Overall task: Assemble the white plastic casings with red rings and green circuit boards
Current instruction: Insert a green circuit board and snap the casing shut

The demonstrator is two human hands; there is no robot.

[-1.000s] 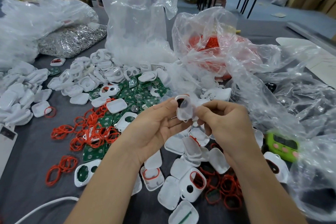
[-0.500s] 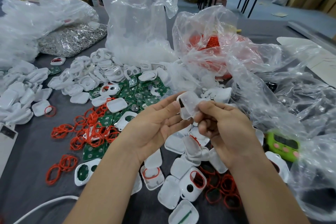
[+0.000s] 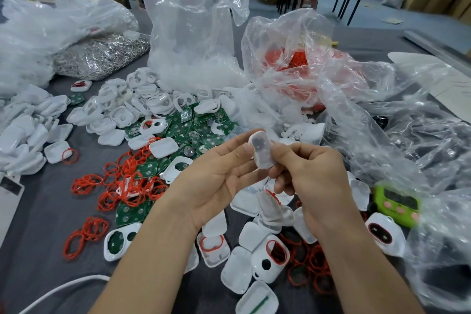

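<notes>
Fingers [image 3: 283, 151] of left hand [image 3: 216, 182] and right hand [image 3: 314, 176] apparently pinch white casing [image 3: 261, 150].

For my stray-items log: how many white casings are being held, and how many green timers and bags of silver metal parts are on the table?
white casing, held: 1
green timer: 1
bag of silver metal parts: 1
Total: 3
</notes>
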